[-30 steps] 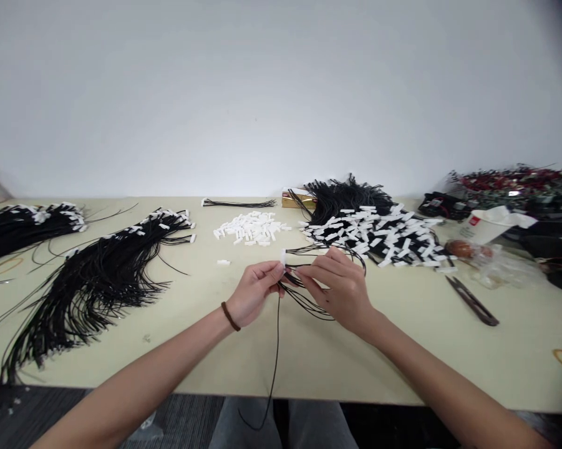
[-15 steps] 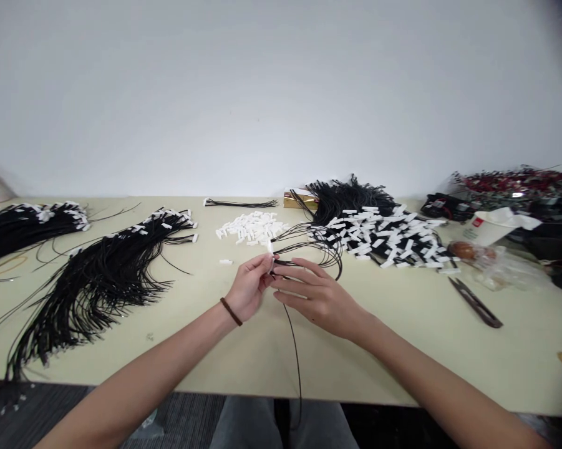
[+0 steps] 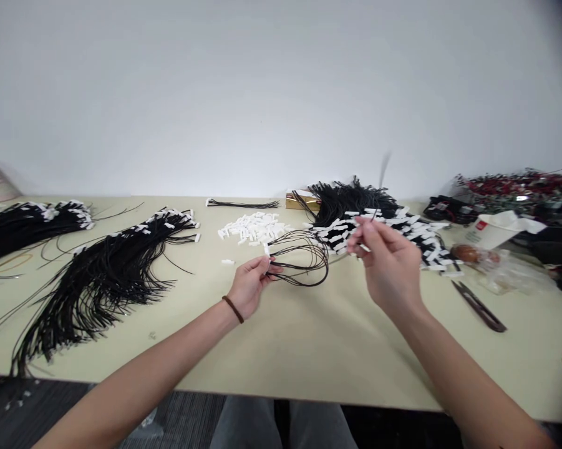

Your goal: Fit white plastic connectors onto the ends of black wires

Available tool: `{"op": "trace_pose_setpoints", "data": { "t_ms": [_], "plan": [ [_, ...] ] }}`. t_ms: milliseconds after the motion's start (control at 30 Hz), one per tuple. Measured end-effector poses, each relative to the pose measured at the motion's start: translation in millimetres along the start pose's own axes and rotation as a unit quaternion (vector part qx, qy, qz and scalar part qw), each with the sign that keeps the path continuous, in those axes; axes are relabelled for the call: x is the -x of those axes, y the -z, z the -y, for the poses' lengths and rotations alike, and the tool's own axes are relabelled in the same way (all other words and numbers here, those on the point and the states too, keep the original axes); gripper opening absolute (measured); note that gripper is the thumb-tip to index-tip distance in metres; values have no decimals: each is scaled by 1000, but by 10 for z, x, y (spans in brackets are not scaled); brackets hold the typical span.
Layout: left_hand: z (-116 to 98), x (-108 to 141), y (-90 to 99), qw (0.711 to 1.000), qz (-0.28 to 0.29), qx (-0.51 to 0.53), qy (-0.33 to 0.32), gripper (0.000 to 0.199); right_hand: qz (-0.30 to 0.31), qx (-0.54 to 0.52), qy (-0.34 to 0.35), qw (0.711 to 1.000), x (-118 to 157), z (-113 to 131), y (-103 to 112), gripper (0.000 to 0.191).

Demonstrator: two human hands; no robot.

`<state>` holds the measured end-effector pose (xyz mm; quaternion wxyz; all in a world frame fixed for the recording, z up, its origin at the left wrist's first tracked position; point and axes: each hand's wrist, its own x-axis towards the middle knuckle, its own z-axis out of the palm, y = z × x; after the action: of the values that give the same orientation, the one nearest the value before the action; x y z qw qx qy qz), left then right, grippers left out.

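Observation:
My left hand (image 3: 249, 285) is closed on a wire harness, pinching it by its white connector (image 3: 266, 249). Several black wires (image 3: 327, 267) curve out to the right from there in wide loops. Off to the right and higher, my right hand (image 3: 390, 265) has its fingertips pinched on a thin black wire (image 3: 384, 167), whose upper end is smeared by motion. Behind the left hand lies a pile of loose white connectors (image 3: 257, 227), with one single connector (image 3: 227, 262) apart from it.
Black wire bundles with white connectors (image 3: 433, 246) lie at the right, partly behind my right hand. More finished-looking bundles (image 3: 116, 268) spread at the left. Thread snips (image 3: 479, 305), a paper cup (image 3: 489, 229), a plastic bag (image 3: 514, 271) and a gold box (image 3: 302, 201) are also on the table.
My right hand has moved away from the left hand, up and to the right, with a wire in its fingertips. The left hand stays in place with the harness. The wire hanging below is gone.

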<state>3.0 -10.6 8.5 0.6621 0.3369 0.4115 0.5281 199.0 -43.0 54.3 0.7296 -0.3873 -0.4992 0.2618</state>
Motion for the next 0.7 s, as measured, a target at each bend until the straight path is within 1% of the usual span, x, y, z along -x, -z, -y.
{"op": "trace_pose_setpoints", "data": {
  "t_ms": [67, 100, 133, 167, 200, 233, 300, 367, 433, 533, 700],
  "plan": [
    [9, -4, 6, 1000, 0, -7, -8, 14, -65, 47, 46, 996, -65, 2, 73, 17],
    [14, -5, 8, 1000, 1, -10, -13, 16, -78, 93, 82, 989, -77, 5, 95, 18],
    [18, -7, 9, 1000, 3, -13, -17, 18, -74, 148, 123, 979, -72, 9, 104, 18],
    [22, -8, 9, 1000, 5, -16, -21, 20, -54, 202, 164, 964, -52, 12, 97, 16],
    [25, -7, 8, 999, 9, -19, -24, 22, -20, 250, 201, 947, -18, 11, 76, 13],
    [27, -5, 6, 999, 15, -21, -30, 24, 24, 286, 232, 929, 27, 6, 43, 11],
    [29, 6, -5, 998, 36, -26, -44, 28, 113, 322, 272, 900, 130, -23, -44, 12],
    [26, 29, -22, 996, 63, -30, -60, 30, 166, 340, 293, 878, 225, -71, -128, 15],
    [19, 58, -43, 993, 87, -34, -73, 28, 189, 356, 300, 864, 289, -117, -184, 16],
    [9, 96, -67, 989, 114, -44, -88, 25, 198, 376, 301, 854, 323, -152, -211, 18],
    [10, 112, -77, 985, 132, -62, -94, 25, 201, 377, 303, 852, 319, -151, -209, 19]
  ]
}}
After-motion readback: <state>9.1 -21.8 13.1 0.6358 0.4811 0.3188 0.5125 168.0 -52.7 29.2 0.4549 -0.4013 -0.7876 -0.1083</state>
